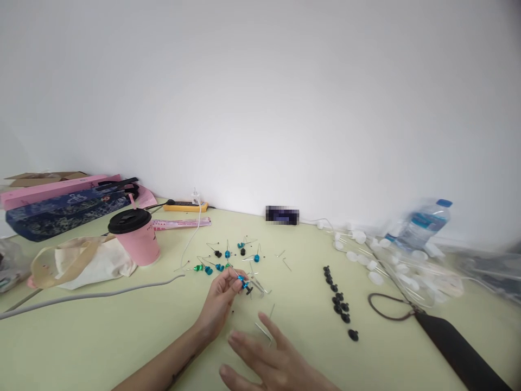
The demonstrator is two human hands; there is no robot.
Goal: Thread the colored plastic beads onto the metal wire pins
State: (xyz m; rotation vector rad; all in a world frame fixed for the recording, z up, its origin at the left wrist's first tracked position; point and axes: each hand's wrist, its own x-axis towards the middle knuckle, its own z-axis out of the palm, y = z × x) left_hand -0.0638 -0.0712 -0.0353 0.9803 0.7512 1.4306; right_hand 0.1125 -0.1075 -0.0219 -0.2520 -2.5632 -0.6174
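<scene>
My left hand (218,301) pinches a small shiny blue fitting (243,281) with a black end and a thin metal rod sticking up from it. Below and to the right, my right hand (277,358) has its fingers spread and nothing in it, slightly blurred. Thin bent metal rods (262,332) lie just beyond its fingertips, partly hidden. Past my left hand, several similar pieces with thin wires are scattered, among them a blue one (256,258), a green one (198,268) and a black one (243,252).
A row of black disc-shaped knobs (337,308) runs down the right side. Beyond lie white-capped clear pieces (375,277), a water bottle (425,225) and a dark strap-like case (459,347). At left stand a pink cup (140,244), a cloth bag (87,266) and a grey cable (101,295).
</scene>
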